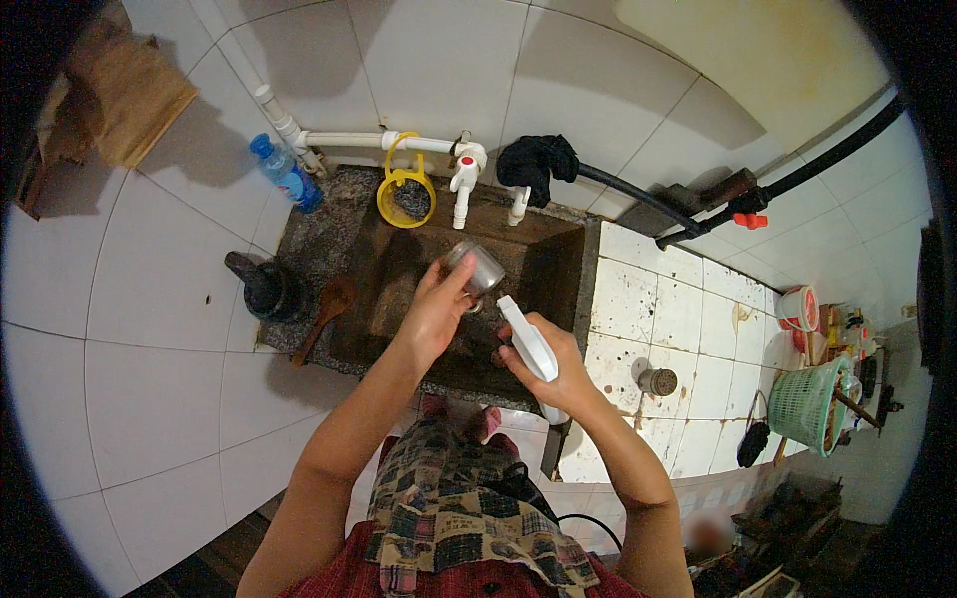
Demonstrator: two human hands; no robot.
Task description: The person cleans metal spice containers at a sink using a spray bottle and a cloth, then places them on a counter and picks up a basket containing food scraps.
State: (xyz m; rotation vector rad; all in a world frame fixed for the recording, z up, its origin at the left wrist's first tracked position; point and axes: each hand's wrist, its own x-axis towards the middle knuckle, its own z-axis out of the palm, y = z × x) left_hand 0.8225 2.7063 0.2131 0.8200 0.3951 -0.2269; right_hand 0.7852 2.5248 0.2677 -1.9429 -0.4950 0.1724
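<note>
Over the stone sink (557,261), my left hand (441,303) grips a clear jar (482,270) lying tilted between thumb and fingers. Facing it from the right, my right hand (549,362) is wrapped around a white spray bottle (532,347). The sprayer's nozzle points up toward the jar, with a small gap between them. Much of the bottle is hidden behind my fingers and palm. White taps (462,190) stand on the wall pipe above the basin's far side.
On the stone ledge at left are a mortar with pestle (273,291), a wooden spoon (325,314) and a blue bottle (288,176). A yellow strainer (405,202) hangs from the pipe. The tiled counter (680,299) holds a perforated-lid shaker (659,382) and a green basket (804,404).
</note>
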